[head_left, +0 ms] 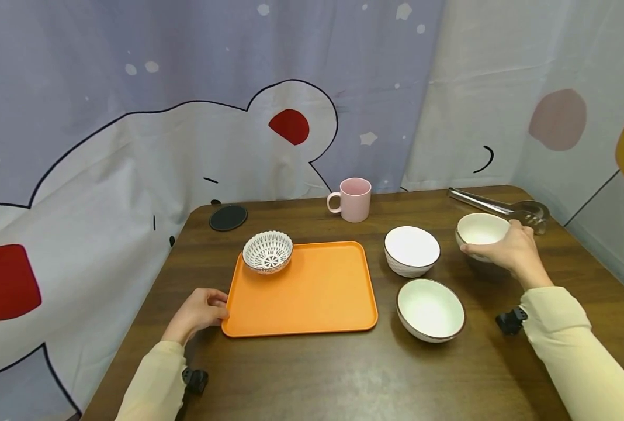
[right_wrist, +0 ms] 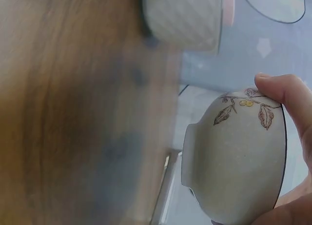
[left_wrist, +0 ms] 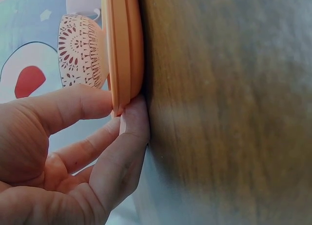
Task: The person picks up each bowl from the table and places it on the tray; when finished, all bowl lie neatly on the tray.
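Observation:
My left hand [head_left: 200, 314] is at the near left corner of an orange tray [head_left: 312, 298]. In the left wrist view, thumb and fingers pinch the tray's rim [left_wrist: 123, 49]. A white bowl with a dark leaf-like pattern [head_left: 268, 252] stands on the tray's far left corner. My right hand [head_left: 512, 250] grips the rim of a cream bowl [head_left: 480, 229] at the table's right side. The right wrist view shows this bowl's leaf-and-berry decoration [right_wrist: 246, 104] and its foot raised off the table. Part of its rim is hidden behind my fingers.
A white textured bowl [head_left: 412, 251] and a dark-rimmed bowl [head_left: 430, 311] stand between tray and right hand. Behind are a pink mug [head_left: 355, 200], a black round coaster [head_left: 228, 217] and metal tongs [head_left: 493, 204]. A patterned curtain [head_left: 186, 152] hangs along the table's back edge.

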The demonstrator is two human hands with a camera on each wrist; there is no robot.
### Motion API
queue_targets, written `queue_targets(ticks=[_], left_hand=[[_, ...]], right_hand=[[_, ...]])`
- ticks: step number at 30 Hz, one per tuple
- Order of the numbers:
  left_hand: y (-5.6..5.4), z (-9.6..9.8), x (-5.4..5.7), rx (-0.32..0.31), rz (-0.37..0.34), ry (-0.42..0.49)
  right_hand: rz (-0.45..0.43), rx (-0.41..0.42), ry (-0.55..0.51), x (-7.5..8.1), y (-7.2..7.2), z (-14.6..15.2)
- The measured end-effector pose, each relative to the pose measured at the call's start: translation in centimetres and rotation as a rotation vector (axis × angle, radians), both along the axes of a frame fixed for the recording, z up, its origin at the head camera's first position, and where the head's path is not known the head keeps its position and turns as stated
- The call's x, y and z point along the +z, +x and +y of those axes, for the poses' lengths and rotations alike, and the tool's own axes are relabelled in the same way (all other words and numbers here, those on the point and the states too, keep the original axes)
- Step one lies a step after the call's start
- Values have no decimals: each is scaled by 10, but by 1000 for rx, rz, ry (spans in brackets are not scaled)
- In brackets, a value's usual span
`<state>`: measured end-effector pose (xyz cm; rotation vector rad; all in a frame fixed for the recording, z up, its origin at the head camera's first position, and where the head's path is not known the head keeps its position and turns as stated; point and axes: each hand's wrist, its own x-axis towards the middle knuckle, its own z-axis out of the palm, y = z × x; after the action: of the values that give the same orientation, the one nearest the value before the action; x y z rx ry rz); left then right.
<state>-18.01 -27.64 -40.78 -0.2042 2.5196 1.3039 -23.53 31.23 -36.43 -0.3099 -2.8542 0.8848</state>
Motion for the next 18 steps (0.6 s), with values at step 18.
queue_targets(ticks=[18], left_hand=[[1, -1, -2, 7, 7, 16]], right_hand=[[56, 55, -46, 29, 8, -34]])
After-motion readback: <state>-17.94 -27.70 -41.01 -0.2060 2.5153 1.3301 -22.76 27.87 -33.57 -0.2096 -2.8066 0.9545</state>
